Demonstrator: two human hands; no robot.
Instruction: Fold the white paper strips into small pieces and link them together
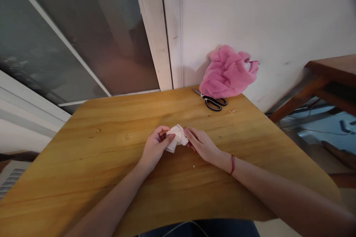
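Observation:
Both hands meet over the middle of a wooden table point(97, 148). Between them is a small folded piece of white fabric point(177, 136) with dark stitching lines. My left hand point(156, 146) grips its left side, thumb on top. My right hand point(200, 143) pinches its right side with the fingertips; a red string bracelet sits on that wrist. The fabric is held just above the tabletop.
Black-handled scissors point(213, 101) lie at the table's far edge. Behind them a crumpled pink fluffy cloth point(226, 71) leans against the white wall. A glass door is at the back left, a second wooden table point(330, 70) at the right. Small white scraps dot the tabletop.

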